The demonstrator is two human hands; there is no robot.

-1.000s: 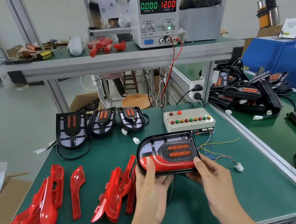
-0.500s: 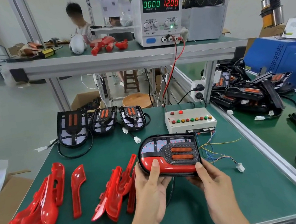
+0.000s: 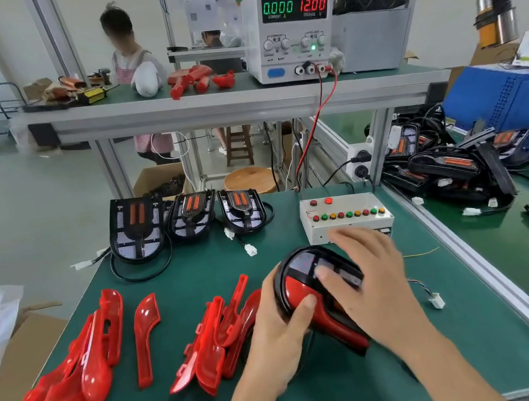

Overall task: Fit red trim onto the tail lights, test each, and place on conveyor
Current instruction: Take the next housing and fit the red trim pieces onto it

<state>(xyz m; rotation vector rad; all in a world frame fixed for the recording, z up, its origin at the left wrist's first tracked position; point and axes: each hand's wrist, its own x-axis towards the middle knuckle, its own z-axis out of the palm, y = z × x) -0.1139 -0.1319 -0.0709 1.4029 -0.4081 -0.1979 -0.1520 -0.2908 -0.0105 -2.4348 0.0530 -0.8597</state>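
Near centre on the bench mat, left hand (image 3: 274,337) grips the tail light (image 3: 305,291) by its rim, right hand (image 3: 373,283) pressing flat with fingers spread; looks light, rigid, glossy-slippery, so hold edges.

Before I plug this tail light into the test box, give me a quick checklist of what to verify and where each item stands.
1. Red trim on the tail light: fitted along one side; fully clipped, cannot tell.
2. Grip: left hand holds the light, right hand lies over it: ok.
3. White connector free on the mat: ok.
4. Power supply reads 12.00 volts, 0.000 amps: ok.
5. Test box within reach: ok; its socket, cannot tell.
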